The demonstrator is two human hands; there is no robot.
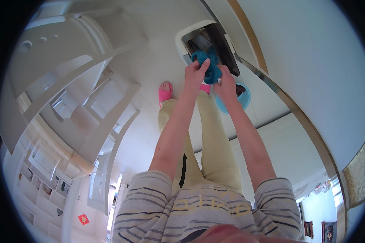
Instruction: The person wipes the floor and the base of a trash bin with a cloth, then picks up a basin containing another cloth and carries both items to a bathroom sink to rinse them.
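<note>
A teal cloth point(212, 73) is bunched between my two hands, held up above the floor. My left hand point(195, 73) pinches it from the left, thumb on top. On the other side my right hand point(226, 85) grips its lower right part. Just beyond, a cream bin point(180, 39) stands with its dark lid point(223, 45) raised on the right; a pale object point(202, 42) shows inside. The cloth and my hands cover part of the bin's near side. Beside my right hand, a light blue basin point(247, 98) holds something dark brown point(240, 90), partly hidden by my forearm.
White chairs point(92, 136) with slatted backs fill the left side. A pale wall with wooden trim point(310, 124) runs along the right. My feet, in pink slippers point(165, 94), are on the light tiled floor point(143, 82) near the bin and basin.
</note>
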